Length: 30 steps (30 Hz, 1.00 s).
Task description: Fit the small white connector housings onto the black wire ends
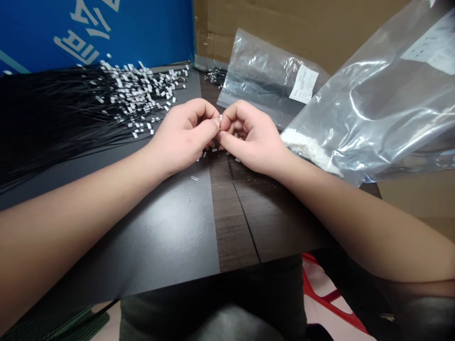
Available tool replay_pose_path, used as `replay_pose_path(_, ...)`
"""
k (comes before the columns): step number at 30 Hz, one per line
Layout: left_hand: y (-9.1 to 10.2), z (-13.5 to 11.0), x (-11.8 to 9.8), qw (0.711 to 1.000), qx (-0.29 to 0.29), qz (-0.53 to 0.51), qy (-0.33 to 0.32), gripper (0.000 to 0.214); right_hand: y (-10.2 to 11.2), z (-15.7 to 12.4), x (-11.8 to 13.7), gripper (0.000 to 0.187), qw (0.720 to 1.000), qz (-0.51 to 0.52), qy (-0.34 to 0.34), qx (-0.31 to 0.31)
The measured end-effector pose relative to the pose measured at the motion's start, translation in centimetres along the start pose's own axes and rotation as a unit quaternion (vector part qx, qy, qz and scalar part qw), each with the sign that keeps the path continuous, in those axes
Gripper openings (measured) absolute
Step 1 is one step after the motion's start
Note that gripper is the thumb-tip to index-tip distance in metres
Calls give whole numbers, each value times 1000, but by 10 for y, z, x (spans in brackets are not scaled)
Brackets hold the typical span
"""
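My left hand and my right hand meet over the table, thumbs and forefingers pinched tip to tip. Between them shows a sliver of a small white piece, mostly covered by the fingers, so its exact kind cannot be made out. Beneath the fingers lie several tiny white pieces on the tabletop. To the left of my left hand is a big heap of thin black cords with white end pieces. A clear plastic bag with many small white pieces in it rests just right of my right hand.
A flatter clear bag with a paper label lies behind my hands. More black cords sit beside it. A blue panel and a brown cardboard box stand at the back. A red stool is below the table edge.
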<state>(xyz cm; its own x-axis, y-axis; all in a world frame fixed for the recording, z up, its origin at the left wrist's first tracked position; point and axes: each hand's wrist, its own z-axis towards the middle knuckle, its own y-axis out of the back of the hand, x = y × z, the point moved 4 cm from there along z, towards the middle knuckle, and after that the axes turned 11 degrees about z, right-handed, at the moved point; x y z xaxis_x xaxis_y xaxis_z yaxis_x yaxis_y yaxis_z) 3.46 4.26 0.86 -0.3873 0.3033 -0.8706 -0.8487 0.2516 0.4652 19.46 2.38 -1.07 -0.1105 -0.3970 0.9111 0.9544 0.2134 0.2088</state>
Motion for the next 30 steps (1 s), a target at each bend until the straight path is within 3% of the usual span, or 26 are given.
replay_pose_path(30, 0, 0, 0, 1000, 1, 21, -1, 11, 0, 0, -1, 22, 1000, -6, -3, 7)
